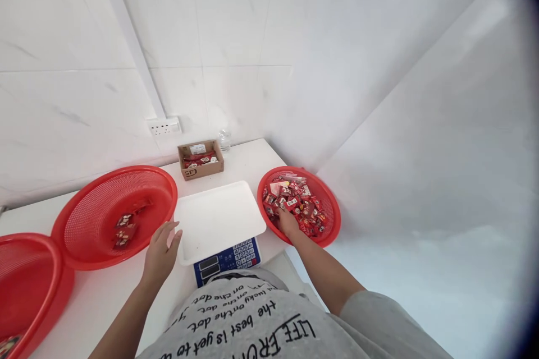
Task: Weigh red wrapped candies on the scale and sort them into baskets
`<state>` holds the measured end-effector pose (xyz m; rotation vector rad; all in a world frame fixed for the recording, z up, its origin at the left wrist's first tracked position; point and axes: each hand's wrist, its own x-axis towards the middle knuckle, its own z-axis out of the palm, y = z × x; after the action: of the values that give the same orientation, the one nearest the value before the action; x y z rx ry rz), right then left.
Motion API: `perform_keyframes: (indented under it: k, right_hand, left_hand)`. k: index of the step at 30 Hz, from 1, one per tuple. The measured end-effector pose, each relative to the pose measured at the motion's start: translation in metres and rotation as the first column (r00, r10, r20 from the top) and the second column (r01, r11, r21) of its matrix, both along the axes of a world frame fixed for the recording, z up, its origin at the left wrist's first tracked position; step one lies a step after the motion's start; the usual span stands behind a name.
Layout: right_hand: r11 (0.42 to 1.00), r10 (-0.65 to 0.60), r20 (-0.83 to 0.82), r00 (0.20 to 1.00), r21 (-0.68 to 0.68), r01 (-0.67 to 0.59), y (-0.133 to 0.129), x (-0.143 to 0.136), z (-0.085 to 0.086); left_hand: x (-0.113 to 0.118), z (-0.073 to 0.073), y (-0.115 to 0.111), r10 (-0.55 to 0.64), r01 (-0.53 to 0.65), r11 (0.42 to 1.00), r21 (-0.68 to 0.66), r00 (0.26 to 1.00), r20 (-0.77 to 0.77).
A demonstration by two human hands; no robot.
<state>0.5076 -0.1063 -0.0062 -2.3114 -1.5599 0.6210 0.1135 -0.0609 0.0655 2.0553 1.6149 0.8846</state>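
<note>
Packets (309, 210) lie against and beyond the nearer right hand (288, 223), grip unclear, at the desk's (248, 160) right edge; left hand (162, 251) loosely spread.

The only view looks from the person's head, above and behind the left hand (160, 251) and right hand (288, 223), facing forward and down from close by. The shirt (240, 317) lies nearest, the table (249, 158) beneath the hands, the wall (236, 22) beyond them.
</note>
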Motion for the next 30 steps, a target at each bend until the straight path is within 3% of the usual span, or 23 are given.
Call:
perform_keyframes:
  k: [6, 13, 16, 18, 20, 23, 25, 30]
  right_hand:
    - [0.955, -0.223, -0.137, 0.965, 0.169, 0.244, -0.004, 0.013, 0.009]
    - [0.776, -0.432, -0.344, 0.834, 0.33, 0.538, 0.006, 0.031, 0.032]
    - [0.701, -0.449, -0.447, 0.774, 0.361, 0.615, 0.01, 0.028, 0.04]
    - [0.683, -0.418, -0.507, 0.753, 0.372, 0.629, 0.014, 0.017, 0.044]
    - [0.693, -0.336, -0.644, 0.688, 0.326, 0.643, 0.022, -0.002, 0.048]
    - [0.777, -0.19, -0.876, 0.443, 0.141, 0.613, 0.036, -0.041, 0.054]
    - [0.839, -0.168, -0.924, 0.344, 0.05, 0.542, 0.046, -0.067, 0.057]
    - [0.929, -0.215, -0.906, 0.364, -0.075, 0.361, 0.053, -0.107, 0.06]
  left_hand:
    - [-0.003, 0.005, 0.0, 0.019, -0.02, 0.999, -0.051, 1.0, -0.011]
    - [0.005, 0.001, -0.002, -0.03, 0.03, 0.995, -0.097, 1.0, 0.002]
    - [0.006, 0.0, -0.004, -0.044, 0.045, 0.991, -0.125, 0.999, 0.012]
    - [0.006, -0.001, -0.005, -0.05, 0.053, 0.989, -0.141, 0.998, 0.022]
    - [0.008, -0.003, -0.008, -0.065, 0.069, 0.987, -0.145, 0.997, 0.032]
    - [0.012, -0.005, -0.01, -0.102, 0.107, 0.986, -0.126, 0.994, 0.046]
    - [0.015, -0.007, -0.012, -0.136, 0.141, 0.984, -0.111, 0.99, 0.046]
    - [0.021, -0.01, -0.016, -0.205, 0.203, 0.975, -0.089, 0.979, -0.013]
